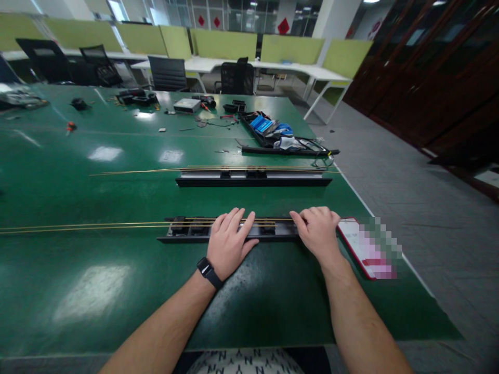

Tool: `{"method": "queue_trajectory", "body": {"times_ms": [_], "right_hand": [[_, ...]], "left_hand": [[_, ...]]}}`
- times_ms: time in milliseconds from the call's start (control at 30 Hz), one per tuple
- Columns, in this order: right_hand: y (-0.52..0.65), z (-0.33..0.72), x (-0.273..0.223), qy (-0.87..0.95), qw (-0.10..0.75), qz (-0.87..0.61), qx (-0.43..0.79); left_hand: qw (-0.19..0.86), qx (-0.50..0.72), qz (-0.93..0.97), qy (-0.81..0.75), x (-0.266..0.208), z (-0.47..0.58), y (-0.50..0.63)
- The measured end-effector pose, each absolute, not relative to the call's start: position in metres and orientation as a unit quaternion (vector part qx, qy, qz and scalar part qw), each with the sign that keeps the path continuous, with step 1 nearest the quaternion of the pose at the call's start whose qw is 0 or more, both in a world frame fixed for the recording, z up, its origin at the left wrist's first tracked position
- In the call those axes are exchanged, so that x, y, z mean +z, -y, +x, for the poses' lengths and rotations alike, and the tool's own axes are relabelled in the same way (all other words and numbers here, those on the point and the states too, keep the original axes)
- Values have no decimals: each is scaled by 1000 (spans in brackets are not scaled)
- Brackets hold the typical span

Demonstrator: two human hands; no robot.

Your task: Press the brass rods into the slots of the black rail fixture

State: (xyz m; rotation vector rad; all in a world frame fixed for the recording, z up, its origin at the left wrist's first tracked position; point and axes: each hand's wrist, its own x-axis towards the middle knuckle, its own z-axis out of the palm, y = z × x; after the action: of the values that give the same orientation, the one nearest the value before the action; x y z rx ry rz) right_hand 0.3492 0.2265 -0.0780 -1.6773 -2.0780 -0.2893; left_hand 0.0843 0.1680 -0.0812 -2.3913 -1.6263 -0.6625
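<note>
A long black metal rail (278,238) with a silvery inner face lies across the green table in front of me. Black blocks (178,225) sit inside it, and thin brass-coloured rods (97,226) run along it and out far past its left end. My left hand (230,241), wearing a black watch (209,272), lies over the rail's middle with fingers stretched across the rods. At the rail's right end, my right hand (318,232) is closed with fingers curled over the edge; its grip is partly hidden. A thin rod end shows just right of it.
Behind lies a second black rail (253,182) with similar rods on top. A red-edged phone (353,236) lies by my right hand near the table's edge. Farther back are a black tray (249,124) holding blue items, a grey box (187,105), and scattered cables.
</note>
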Motion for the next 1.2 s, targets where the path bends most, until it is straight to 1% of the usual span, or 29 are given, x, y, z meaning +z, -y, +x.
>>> {"method": "queue_trajectory", "body": {"times_ms": [167,433,633,967,1200], "right_hand": [[-226,349,-78,761,233,-599,-84],[-227,348,-76,756,204,-611,-114],[-226,348,-77,761,233,-599,-83],[-229,346,-79,755,196,-613,-126],[-226,347,-77,762,234,-600,-65]], "left_hand": [[88,-222,-801,549,-81,84,-168],[83,-215,-804,548,-81,84,-168],[85,-216,-803,550,-81,84,-168],[90,-224,-803,545,-81,84,-168],[91,-222,-802,547,-81,84,-168]]}}
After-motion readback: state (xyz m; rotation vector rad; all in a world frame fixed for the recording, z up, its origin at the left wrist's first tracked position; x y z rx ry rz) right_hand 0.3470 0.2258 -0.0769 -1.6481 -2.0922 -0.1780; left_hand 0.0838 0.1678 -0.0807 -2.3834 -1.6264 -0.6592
